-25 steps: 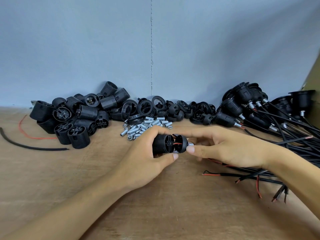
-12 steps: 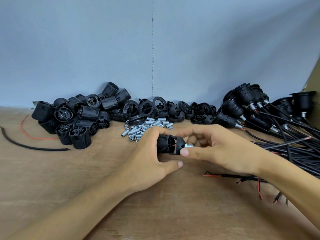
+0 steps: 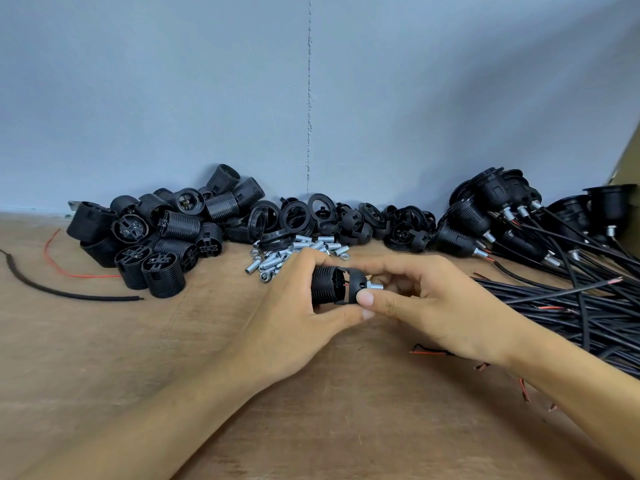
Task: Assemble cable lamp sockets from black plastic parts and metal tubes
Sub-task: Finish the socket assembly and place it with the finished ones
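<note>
Ribbed black plastic socket (image 3: 325, 284), wooden table (image 3: 138, 341)

Socket body (image 3: 323, 285): black ribbed cylinder; lies horizontal above the table (image 3: 104, 341), gripped round the barrel by the left hand (image 3: 294, 320).
Cap (image 3: 355, 284): black, domed; sits against the body's right end, pinched by the right hand (image 3: 433, 306); shows red wire at the joint.
Metal tube (image 3: 375, 286): short, threaded, silver; protrudes horizontally from the cap's crown.
Spare bodies (image 3: 156, 230): heaped at rear left.
Rings and caps (image 3: 346, 220): heaped at rear centre.
Loose tubes (image 3: 294, 252): scattered just in front of the rings.
Cabled sockets (image 3: 502, 216): stacked at rear right.
</note>
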Available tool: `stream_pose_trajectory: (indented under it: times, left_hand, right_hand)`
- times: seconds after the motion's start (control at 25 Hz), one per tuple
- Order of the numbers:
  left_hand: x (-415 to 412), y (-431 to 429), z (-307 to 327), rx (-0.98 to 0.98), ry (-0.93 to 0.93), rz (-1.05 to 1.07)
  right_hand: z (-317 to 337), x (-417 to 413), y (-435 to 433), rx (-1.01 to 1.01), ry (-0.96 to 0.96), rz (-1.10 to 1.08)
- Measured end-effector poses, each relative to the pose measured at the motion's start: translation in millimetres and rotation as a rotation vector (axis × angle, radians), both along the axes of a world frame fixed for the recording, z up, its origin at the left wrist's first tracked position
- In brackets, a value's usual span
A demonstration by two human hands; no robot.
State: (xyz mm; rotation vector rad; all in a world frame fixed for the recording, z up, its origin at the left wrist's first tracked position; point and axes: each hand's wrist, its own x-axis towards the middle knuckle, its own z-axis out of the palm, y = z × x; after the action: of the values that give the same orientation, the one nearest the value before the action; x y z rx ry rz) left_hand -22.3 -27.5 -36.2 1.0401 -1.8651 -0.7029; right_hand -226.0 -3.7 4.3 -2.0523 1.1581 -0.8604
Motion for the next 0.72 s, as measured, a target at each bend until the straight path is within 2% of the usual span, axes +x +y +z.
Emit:
stream_pose_trajectory:
  times: [0.2, 0.72]
  left_hand:
    - [-0.7, 1.0, 1.6, -0.074, 0.004, 0.039]
    - [-1.2, 0.6, 1.0, -0.093, 0.002, 0.044]
  right_hand:
    - [-0.6, 2.9, 2.1, -0.037, -0.017, -0.041]
    - [-4.8, 0.4, 0.6, -0.046, -0.029, -0.031]
